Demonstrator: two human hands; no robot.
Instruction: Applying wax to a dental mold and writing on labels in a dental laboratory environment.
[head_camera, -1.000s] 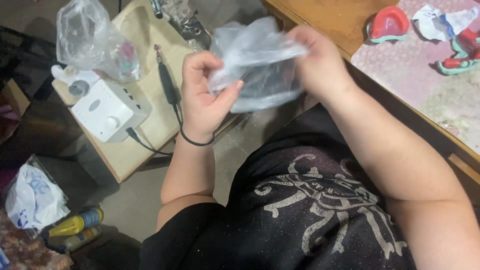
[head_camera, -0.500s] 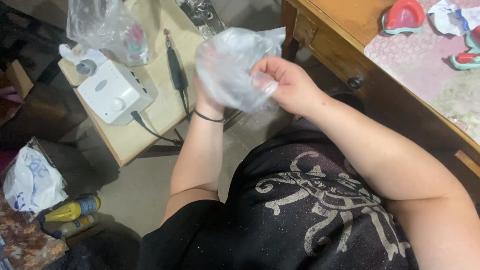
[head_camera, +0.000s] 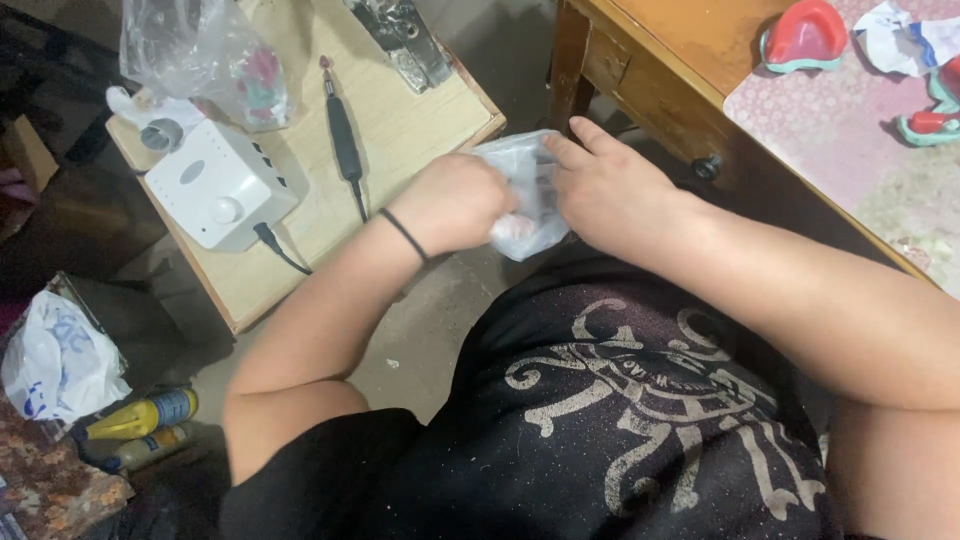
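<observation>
A small clear plastic bag (head_camera: 525, 190) is bunched between both hands, low in front of my chest. My left hand (head_camera: 455, 200), with a black band on its wrist, is closed on the bag's left side. My right hand (head_camera: 610, 190) grips the bag's right side, its fingers laid over the top. Something reddish shows faintly inside the bag; I cannot tell what it is.
A low wooden side table (head_camera: 420, 110) at the left carries a white control box (head_camera: 215, 185) with a cable, a black handpiece (head_camera: 343, 130) and a clear bag (head_camera: 205, 60). A wooden desk (head_camera: 680, 50) at the right holds red dental moulds (head_camera: 805, 35). Yellow bottles (head_camera: 145, 415) lie on the floor.
Both hands have come down from face height toward my lap. The bag, held spread open before, is now squeezed into a small bundle between them.
</observation>
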